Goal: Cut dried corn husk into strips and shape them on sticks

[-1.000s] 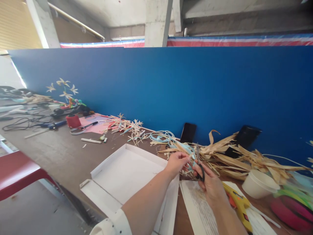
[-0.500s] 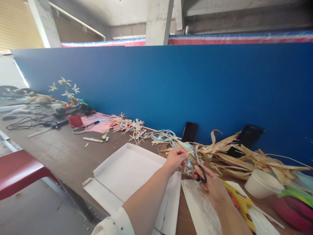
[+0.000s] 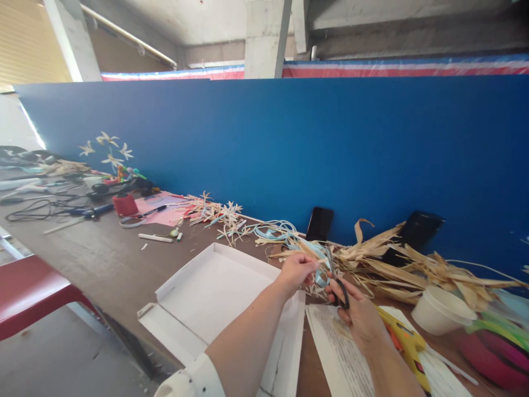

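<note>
My left hand (image 3: 296, 272) pinches a thin light-blue strip (image 3: 319, 252) just above the table, over the far right corner of an open white box (image 3: 215, 300). My right hand (image 3: 356, 312) is closed on black-handled scissors (image 3: 338, 281), whose blades point up beside the strip. Right behind both hands lies a heap of dried straw-coloured leaves (image 3: 397, 264). A loose coil of blue strips (image 3: 275, 230) lies behind my left hand.
A printed sheet (image 3: 336, 353), a yellow glue gun (image 3: 407, 344) and a white cup (image 3: 440, 311) lie at right. Two dark phones (image 3: 319, 224) lean on the blue partition (image 3: 289, 143). Straw flowers (image 3: 215, 212), a red spool (image 3: 124, 204), cables and tools sit further left; a red stool (image 3: 28, 292) stands beside the table.
Both hands stay in nearly the same place on the strip. The scissor blades have shifted slightly and the camera moved a little.
</note>
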A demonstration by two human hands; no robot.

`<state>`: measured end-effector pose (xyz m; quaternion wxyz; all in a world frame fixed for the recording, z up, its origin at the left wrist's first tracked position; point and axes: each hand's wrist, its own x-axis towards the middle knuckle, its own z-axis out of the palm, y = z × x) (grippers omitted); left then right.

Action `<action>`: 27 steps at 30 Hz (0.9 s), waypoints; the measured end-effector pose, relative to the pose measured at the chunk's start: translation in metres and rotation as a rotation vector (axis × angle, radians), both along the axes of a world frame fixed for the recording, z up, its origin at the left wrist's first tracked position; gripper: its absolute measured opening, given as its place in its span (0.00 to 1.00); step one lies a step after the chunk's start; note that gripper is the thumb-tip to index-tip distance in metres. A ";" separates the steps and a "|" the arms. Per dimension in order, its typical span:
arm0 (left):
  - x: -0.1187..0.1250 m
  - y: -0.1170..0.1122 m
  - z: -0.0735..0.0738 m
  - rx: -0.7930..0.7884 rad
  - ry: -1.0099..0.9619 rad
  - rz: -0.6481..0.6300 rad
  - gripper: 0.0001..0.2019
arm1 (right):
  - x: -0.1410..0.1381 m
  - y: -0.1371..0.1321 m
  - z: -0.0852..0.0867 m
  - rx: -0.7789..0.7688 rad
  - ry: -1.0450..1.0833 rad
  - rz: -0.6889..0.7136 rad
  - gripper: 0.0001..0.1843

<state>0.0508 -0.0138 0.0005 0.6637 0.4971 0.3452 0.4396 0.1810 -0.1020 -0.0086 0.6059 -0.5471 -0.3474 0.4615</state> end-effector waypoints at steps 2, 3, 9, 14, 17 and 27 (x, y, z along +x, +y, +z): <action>0.000 0.000 0.000 -0.017 -0.011 0.006 0.06 | -0.001 -0.001 0.000 -0.009 -0.015 0.015 0.23; 0.001 -0.001 0.000 -0.024 -0.016 0.005 0.06 | -0.002 -0.001 0.000 -0.010 -0.018 0.018 0.23; 0.001 -0.003 0.002 -0.049 -0.026 -0.010 0.06 | -0.006 0.000 0.001 -0.001 -0.024 -0.012 0.24; 0.002 -0.004 0.002 -0.048 -0.040 0.003 0.07 | -0.007 0.001 0.003 -0.007 -0.037 -0.009 0.24; 0.002 -0.003 0.002 -0.053 -0.038 0.007 0.06 | -0.006 0.000 0.002 -0.001 -0.044 -0.006 0.24; 0.002 -0.005 0.002 -0.067 -0.062 0.002 0.06 | -0.005 0.001 -0.001 0.001 -0.084 -0.009 0.25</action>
